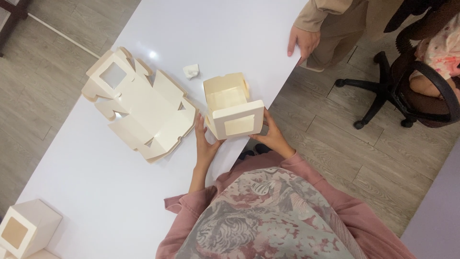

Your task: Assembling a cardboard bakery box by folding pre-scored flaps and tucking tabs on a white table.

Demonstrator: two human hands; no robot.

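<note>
The half-folded cream cardboard box with a square window (233, 109) stands on the white glossy table (96, 192), close to its right edge, with the window lid turned toward the person. The left hand (205, 144) grasps the lower left corner of the lid, and the right hand (272, 135) grasps the right side, fingers lying flat on the card. To fold well, I judge both hands should press evenly, so the lid goes down straight and the side flaps do not bend or tear.

Just beside the left hand lies a stack of flat cream cardboard box blanks with cut windows (139, 105), almost touching the box. A small crumpled white paper piece (191, 71) is near, behind the box. The table edge is very near the right hand, so the box should not slide right. Another person's hand (302, 42) rests on that edge farther away. A finished cream box (26, 230) stands well apart, at the near left corner.
</note>
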